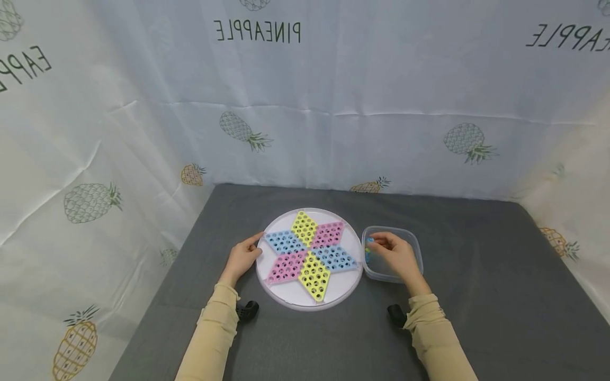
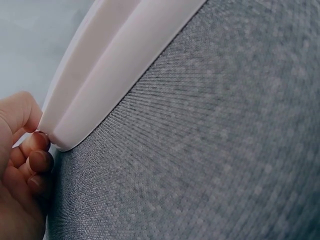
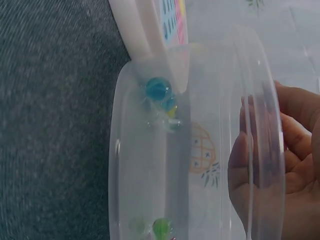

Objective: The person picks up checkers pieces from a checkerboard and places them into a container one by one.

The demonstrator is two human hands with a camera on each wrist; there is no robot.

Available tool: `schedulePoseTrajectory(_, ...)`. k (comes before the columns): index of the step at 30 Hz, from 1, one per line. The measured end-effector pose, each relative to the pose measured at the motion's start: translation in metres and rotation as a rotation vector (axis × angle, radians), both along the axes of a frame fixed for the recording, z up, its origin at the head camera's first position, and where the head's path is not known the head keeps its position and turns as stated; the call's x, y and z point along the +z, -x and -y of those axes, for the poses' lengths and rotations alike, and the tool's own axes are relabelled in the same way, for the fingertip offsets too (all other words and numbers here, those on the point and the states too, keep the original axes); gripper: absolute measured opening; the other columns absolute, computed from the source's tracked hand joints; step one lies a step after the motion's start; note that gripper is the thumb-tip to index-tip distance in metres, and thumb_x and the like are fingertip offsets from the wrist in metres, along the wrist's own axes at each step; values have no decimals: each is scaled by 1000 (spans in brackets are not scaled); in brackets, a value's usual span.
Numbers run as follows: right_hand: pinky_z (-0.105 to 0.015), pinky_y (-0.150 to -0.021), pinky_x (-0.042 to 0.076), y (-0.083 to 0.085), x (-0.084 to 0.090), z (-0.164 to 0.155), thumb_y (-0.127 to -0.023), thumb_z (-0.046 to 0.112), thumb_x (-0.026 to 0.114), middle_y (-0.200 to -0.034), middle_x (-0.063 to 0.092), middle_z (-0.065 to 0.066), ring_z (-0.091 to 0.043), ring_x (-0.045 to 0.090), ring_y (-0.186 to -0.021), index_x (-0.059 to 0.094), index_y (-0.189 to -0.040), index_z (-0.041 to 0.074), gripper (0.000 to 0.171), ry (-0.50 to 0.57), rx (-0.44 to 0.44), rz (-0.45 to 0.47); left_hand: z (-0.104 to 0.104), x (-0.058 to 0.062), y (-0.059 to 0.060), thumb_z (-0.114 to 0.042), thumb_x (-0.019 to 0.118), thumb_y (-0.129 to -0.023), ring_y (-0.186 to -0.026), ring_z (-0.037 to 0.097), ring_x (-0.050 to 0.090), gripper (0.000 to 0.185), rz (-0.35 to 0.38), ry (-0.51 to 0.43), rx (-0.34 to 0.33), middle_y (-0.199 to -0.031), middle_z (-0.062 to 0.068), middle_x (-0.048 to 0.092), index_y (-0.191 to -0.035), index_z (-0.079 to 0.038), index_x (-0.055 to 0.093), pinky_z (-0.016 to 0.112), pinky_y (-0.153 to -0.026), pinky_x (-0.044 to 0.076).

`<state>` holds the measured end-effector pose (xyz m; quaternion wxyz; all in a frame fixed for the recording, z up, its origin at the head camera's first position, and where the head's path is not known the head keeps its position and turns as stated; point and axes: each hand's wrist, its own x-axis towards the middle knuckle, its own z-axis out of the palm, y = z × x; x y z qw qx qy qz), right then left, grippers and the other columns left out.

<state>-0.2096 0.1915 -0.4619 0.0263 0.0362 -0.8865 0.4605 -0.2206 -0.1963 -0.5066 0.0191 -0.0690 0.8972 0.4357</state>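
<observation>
My left hand grips the left rim of a round white Chinese checkers board, with the thumb and fingertips at its edge. The board's six-pointed star has yellow, pink and blue sections full of round holes. Touching or close to its right side stands a clear plastic container. My right hand reaches over it with bent fingers, and a blue marble shows right by its fingertips; I cannot tell whether they pinch it. Inside the container, the right wrist view shows a blue marble and a green marble.
A dark grey cloth covers the table. Behind it hangs a pale curtain with printed pineapples and lettering, which continues along both sides. Black straps sit at both wrists, below the beige sleeves.
</observation>
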Motion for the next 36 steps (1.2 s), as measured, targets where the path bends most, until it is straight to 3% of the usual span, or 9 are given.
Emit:
schedulePoseTrajectory(4, -28, -73, 47, 2, -4, -5, -88, 27, 61, -102, 67, -13, -23, 62, -90, 64, -114, 7, 32, -41, -33, 8, 1, 0, -2, -14, 54, -86, -64, 15, 42, 48, 6, -1, 5, -72, 4, 48, -133, -15, 53, 27, -58, 34)
schedulePoseTrajectory(15, -44, -77, 49, 6, -8, -13, -90, 21, 59, -103, 66, -19, -32, 61, -94, 62, -116, 3, 32, -182, -81, 12, 0, 1, -4, -14, 54, -85, -61, 14, 41, 48, 3, -2, 0, -71, 3, 47, -134, -16, 53, 27, -57, 34)
schedulePoseTrajectory(25, -46, -77, 47, 8, -6, -15, -90, 18, 57, -104, 64, -21, -34, 61, -91, 61, -116, 1, 32, -308, -94, 35, -2, 6, -8, -11, 54, -85, -55, 14, 35, 49, -22, 0, -37, -65, 2, 44, -133, -16, 53, 27, -56, 32)
schedulePoseTrajectory(36, -46, -77, 47, 7, -9, -18, -90, 20, 57, -103, 65, -21, -34, 61, -91, 62, -114, 0, 32, -319, -97, 20, -5, 3, -5, -12, 54, -84, -57, 14, 37, 49, -32, -7, -29, -67, 2, 45, -132, -15, 54, 27, -56, 33)
